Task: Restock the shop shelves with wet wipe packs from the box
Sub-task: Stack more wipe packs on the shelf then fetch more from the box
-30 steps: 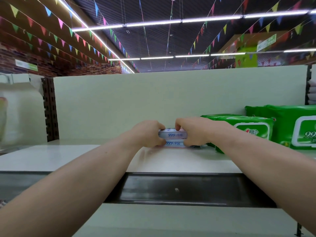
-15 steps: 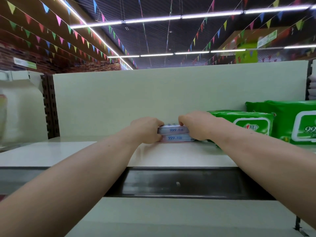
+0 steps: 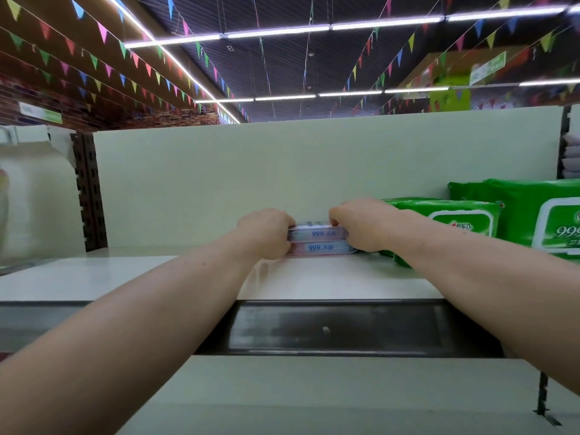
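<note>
Both hands had carried the stacked wipe packs (image 3: 317,240) deeper onto the shelf (image 3: 125,277), mid-frame, near the back panel (image 3: 219,183). Left hand (image 3: 266,233) and right hand (image 3: 364,226) gripped the stack's ends, fingers curled. Packs flat, soft, glossy pale film. Green packs (image 3: 445,221) just right. Placement looked nearly done.

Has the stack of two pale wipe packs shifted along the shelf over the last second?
No. The stack keeps the same offset from the green pack; the left hand and right hand still hold it.
</note>
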